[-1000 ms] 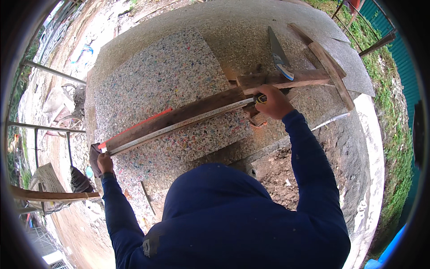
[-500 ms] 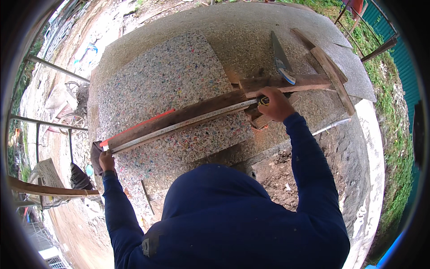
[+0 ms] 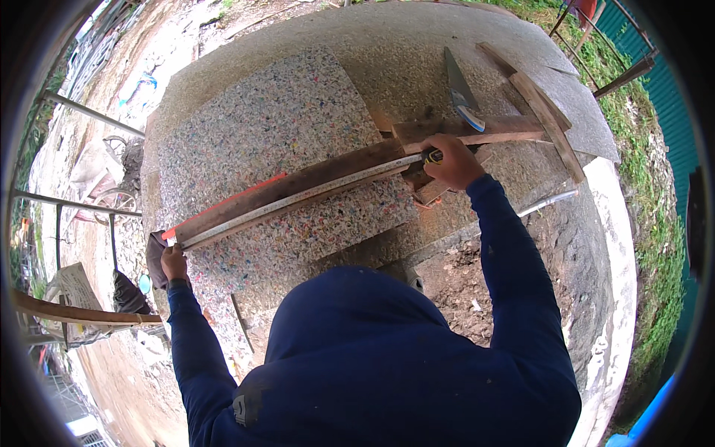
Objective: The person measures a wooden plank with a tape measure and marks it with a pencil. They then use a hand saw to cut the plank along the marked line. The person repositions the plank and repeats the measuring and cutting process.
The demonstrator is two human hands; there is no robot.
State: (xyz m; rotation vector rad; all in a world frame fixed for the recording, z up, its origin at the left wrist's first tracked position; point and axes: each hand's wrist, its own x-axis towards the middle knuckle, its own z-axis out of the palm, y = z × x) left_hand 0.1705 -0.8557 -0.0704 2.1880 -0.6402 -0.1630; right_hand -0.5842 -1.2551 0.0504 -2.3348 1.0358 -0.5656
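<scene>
A long dark wooden plank [image 3: 335,167] lies slantwise across a speckled board. Along its near side stretches the pulled-out blade [image 3: 298,200] of a tape measure. My left hand [image 3: 174,262] is closed on the blade's end at the plank's left end, its fingertips partly hidden. My right hand [image 3: 454,162] grips the black and yellow tape measure case [image 3: 432,156] by the plank's other end. A red-orange strip [image 3: 231,203] shows along the plank's far edge. Just beyond my right hand, a shorter timber [image 3: 506,130] continues to the right, and a handsaw [image 3: 460,86] rests against it.
Wooden strips [image 3: 547,123] lie crossed at the right of the large work surface [image 3: 402,33]. The speckled board [image 3: 261,112] covers its left part. Small wood pieces [image 3: 428,192] sit below my right hand. Metal rails [image 3: 93,113] stand at the left, loose soil [image 3: 465,287] lies nearer me.
The whole view has shifted slightly. My right hand with the tape measure case has moved a little farther from me; my left hand keeps its place at the plank's left end.
</scene>
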